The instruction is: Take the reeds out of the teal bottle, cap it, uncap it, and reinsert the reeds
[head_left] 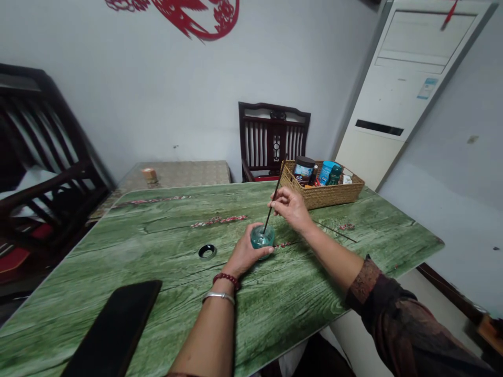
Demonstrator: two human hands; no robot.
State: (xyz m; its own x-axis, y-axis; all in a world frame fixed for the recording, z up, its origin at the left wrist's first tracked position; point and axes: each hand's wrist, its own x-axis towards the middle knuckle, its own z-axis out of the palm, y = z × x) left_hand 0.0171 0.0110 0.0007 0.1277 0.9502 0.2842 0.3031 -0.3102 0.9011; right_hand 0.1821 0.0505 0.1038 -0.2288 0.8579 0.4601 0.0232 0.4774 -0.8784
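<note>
My left hand (pixel 245 248) is wrapped around a small glass jar (pixel 262 241) with blue-green contents, which stands on the green wood-patterned table. My right hand (pixel 291 208) pinches a long thin dark stick (pixel 274 201) between thumb and fingers. The stick leans to the right at its top, and its lower end is inside the mouth of the jar. A second thin dark stick (pixel 338 231) lies on the table under my right forearm. Left of the jar lies a black ring-shaped cap (pixel 207 252).
A wicker basket (pixel 334 198) with several jars and bottles stands behind my right hand. A black phone-like slab (pixel 116 327) lies at the front left. Beyond the table are a lower table (pixel 188 170) with a small orange-and-white object (pixel 149 175), and dark wooden chairs (pixel 275 136).
</note>
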